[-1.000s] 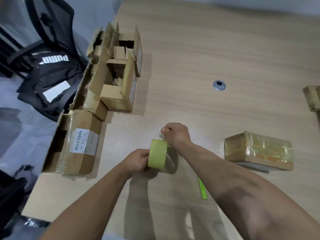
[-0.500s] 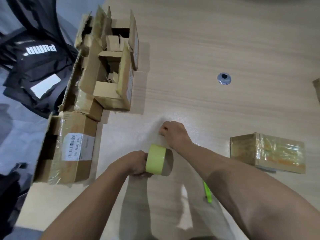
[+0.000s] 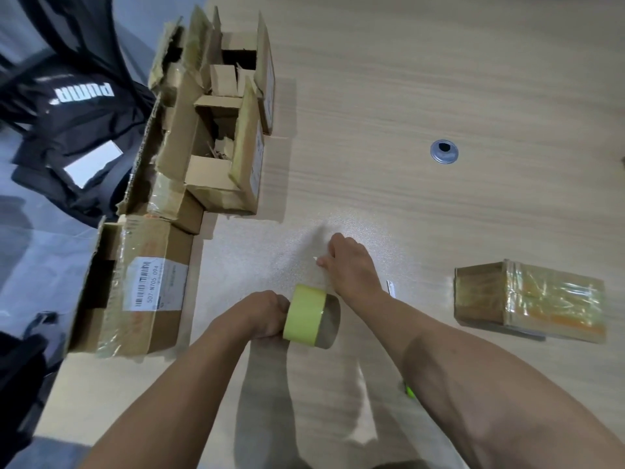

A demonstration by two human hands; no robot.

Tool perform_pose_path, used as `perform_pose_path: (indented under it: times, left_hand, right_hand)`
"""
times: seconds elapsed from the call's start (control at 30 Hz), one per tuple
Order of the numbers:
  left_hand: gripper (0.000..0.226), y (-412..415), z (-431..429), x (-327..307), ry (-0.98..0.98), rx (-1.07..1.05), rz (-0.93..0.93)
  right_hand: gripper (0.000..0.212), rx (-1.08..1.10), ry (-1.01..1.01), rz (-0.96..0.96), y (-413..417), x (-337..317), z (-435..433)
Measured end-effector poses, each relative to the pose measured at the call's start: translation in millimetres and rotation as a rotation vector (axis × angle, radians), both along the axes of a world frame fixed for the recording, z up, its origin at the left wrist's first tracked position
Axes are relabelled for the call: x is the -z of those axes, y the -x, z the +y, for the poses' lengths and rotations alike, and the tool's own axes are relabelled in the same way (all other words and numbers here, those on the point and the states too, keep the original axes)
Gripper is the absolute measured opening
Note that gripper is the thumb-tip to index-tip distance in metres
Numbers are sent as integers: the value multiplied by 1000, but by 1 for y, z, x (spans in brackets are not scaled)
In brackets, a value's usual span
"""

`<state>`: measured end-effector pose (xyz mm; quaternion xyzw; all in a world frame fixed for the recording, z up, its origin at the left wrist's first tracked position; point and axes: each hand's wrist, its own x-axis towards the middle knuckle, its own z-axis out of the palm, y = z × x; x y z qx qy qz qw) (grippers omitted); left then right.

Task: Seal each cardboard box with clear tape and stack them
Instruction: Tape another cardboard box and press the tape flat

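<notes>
My left hand (image 3: 260, 314) grips a roll of clear tape (image 3: 309, 316) with a yellowish rim, held just above the wooden table (image 3: 389, 96). My right hand (image 3: 346, 264) pinches the tape's free end and holds it away from the roll, a clear strip stretched between them. A taped-up cardboard box (image 3: 531, 301) lies to the right. A labelled box (image 3: 135, 286) lies on its side at the left table edge. Behind it stand several open boxes (image 3: 216, 130) with raised flaps.
A black bag (image 3: 67, 106) with white lettering hangs on a chair left of the table. A round metal grommet (image 3: 444, 151) sits in the tabletop at the back. A green object (image 3: 410, 390) peeks out beside my right forearm. A small blade-like piece (image 3: 391, 287) lies near my right wrist.
My right hand has pulled the tape end away from the roll, so the strip is longer. The roll in my left hand came lower and nearer. The view tilted down and left.
</notes>
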<state>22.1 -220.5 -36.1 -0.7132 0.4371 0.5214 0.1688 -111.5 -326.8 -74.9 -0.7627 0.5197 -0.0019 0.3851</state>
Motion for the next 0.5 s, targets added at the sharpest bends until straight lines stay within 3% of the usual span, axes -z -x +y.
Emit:
perform_pose_path:
  times: [0.2,0.37,0.5]
  left_hand:
    - [28,4,1,-3,8,-74,0]
    - [26,1,-1,-13,4,-97,-15]
    - [28,-7,-2,-24,106,-199,-102]
  right_hand:
    - [16,-3,-15,107,-3,-8,-4]
    - [20,79,-143,-31,6,-25,-5]
    - [22,53,-169,-65,23,-37,-2]
